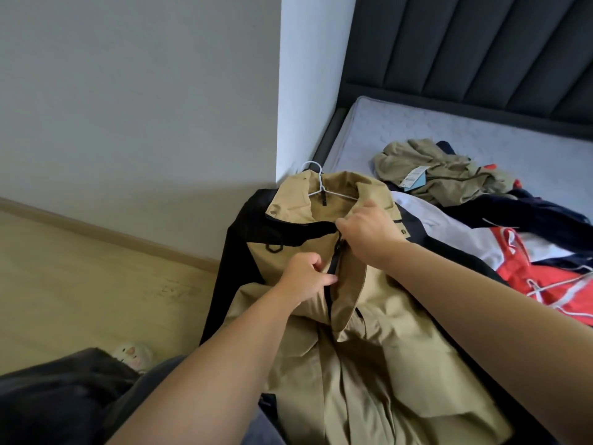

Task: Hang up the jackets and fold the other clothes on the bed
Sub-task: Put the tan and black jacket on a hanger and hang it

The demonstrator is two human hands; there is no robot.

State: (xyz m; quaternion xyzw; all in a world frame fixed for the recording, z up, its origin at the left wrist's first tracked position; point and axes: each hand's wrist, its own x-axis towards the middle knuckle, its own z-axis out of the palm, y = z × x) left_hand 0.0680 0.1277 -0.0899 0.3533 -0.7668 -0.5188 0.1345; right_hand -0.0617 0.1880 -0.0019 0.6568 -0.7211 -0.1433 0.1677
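Note:
A tan and black jacket (369, 364) lies on the near corner of the bed (481, 133), with a white wire hanger (316, 175) inside its collar and the hook sticking out. My left hand (306, 277) pinches the left front panel beside the black zipper. Near the collar, my right hand (369, 236) grips the right front edge at the top of the zipper. Further back on the mattress lie a crumpled olive garment (439, 175) with a store tag and a red, white and navy jacket (529, 255).
A dark padded headboard (481, 43) stands behind the bed. A white wall corner (308, 91) rises just left of the bed. Light wooden floor (80, 277) lies to the left, with a plush slipper (134, 353) near my dark-trousered leg.

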